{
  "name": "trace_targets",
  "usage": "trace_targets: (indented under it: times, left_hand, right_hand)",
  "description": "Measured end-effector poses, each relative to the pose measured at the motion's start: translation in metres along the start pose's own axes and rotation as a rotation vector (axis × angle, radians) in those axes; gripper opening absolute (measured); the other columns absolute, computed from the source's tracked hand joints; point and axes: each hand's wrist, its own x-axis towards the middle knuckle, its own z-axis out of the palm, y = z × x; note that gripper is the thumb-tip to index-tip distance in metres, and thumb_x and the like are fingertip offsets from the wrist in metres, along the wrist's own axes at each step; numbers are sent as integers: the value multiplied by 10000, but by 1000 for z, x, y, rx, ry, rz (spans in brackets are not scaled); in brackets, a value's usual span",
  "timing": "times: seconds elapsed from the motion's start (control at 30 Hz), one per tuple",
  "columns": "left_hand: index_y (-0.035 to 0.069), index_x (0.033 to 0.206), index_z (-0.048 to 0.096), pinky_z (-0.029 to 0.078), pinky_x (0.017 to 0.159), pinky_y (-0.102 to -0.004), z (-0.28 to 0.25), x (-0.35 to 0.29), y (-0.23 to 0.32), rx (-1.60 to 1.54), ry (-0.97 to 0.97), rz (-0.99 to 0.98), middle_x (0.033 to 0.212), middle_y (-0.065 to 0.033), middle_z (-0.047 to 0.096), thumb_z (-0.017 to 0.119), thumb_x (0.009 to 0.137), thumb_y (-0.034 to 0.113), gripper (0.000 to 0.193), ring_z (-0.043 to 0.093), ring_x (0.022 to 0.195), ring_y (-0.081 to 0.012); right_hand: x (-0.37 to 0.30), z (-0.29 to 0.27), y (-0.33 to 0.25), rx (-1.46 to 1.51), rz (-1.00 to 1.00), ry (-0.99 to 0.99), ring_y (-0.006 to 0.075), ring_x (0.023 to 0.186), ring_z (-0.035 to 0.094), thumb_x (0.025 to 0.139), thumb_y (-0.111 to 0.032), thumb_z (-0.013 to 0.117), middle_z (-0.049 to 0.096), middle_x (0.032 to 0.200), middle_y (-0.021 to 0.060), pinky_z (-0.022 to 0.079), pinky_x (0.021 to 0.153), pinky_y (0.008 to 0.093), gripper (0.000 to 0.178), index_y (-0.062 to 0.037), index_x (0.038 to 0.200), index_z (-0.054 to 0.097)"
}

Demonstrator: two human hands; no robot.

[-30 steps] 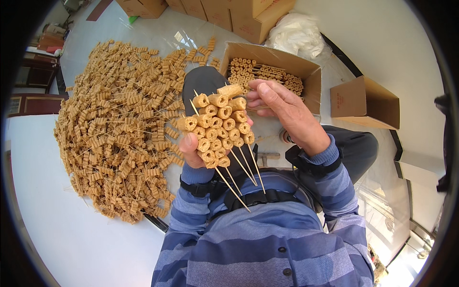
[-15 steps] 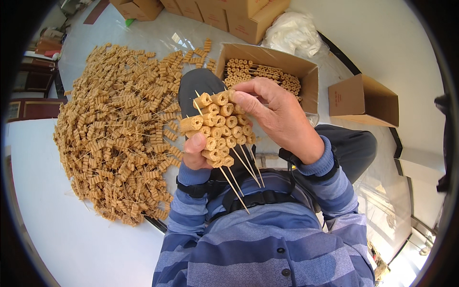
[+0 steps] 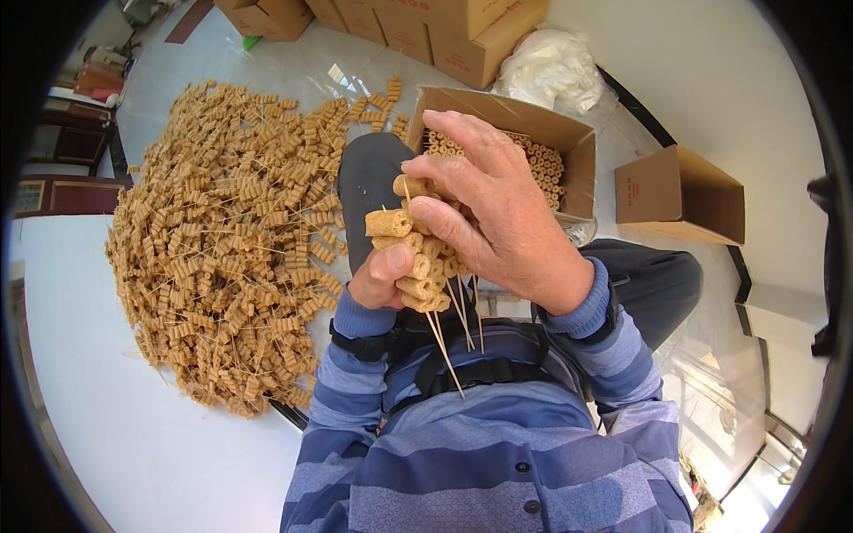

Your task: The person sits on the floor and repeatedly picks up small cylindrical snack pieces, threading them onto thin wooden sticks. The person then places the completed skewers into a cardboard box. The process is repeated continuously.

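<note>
A bundle of skewered tan rolls (image 3: 418, 265) is held over my lap, with several thin wooden stick ends hanging below toward my belt. My left hand (image 3: 380, 275) is closed round the bundle's left side, its thumb pressed on the rolls. Across the top and right side lies my right hand (image 3: 498, 209), fingers bent over the rolls and thumb against them, hiding much of the bundle. Just beyond it stands an open cardboard box (image 3: 573, 164) packed with stacked skewers of the same ring-ended rolls.
A large heap of skewered rolls (image 3: 231, 249) covers the floor to my left. Cardboard boxes (image 3: 409, 31) stand at the back, beside a white plastic bag (image 3: 553, 71). Another open carton (image 3: 680, 195) sits at the right, past my bent knee (image 3: 657, 280).
My right hand has moved from pinching a roll at the top to wrapping over the bundle's right side. The rolls look more tightly gathered, and the view has shifted slightly.
</note>
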Motion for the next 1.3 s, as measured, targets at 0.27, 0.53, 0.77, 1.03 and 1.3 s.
trace_targets:
  times: [0.27, 0.53, 0.77, 1.03, 1.3]
  left_hand:
    - [-15, 1472, 341, 510, 1010, -383, -11, 5, -4, -74, -113, -64, 1379, -158, 508, 689, 821, 527, 916, 583, 1216, -257]
    - [-2, 1497, 333, 475, 1068, -402, 6, 27, 1, -154, 24, 83, 1419, -163, 505, 711, 850, 516, 911, 567, 1246, -270]
    - [23, 1484, 363, 448, 1081, -371, 20, 36, -15, -178, 122, 112, 1404, -115, 510, 671, 916, 460, 780, 531, 1276, -222]
    - [12, 1502, 323, 415, 1109, -378, 22, 44, -28, -103, 87, 95, 1441, -124, 474, 590, 918, 312, 709, 494, 1320, -233]
    - [0, 1459, 378, 439, 1052, -360, 44, 72, -22, 211, 97, 26, 1385, -111, 500, 572, 905, 338, 678, 511, 1268, -222]
  right_hand:
    - [-19, 3, 0, 31, 19, -57, 418, 1335, 450, 888, -254, 729, 476, 1452, 218, 367, 1110, 477, 414, -1, 1195, 615]
    - [-37, 1, -6, 108, 162, 33, 436, 1425, 317, 824, -459, 778, 297, 1539, 277, 285, 1166, 492, 962, 27, 1501, 296]
    - [-59, 40, -11, 75, 315, 33, 466, 1429, 284, 883, -288, 706, 300, 1528, 280, 260, 1170, 522, 832, 34, 1510, 263]
    - [-69, 43, 8, 157, 355, 116, 479, 1433, 277, 899, -252, 672, 305, 1529, 284, 252, 1176, 525, 780, 32, 1503, 270]
    - [-76, 27, 38, 322, 373, 152, 464, 1458, 244, 907, -275, 655, 265, 1547, 295, 222, 1198, 511, 805, 37, 1516, 229]
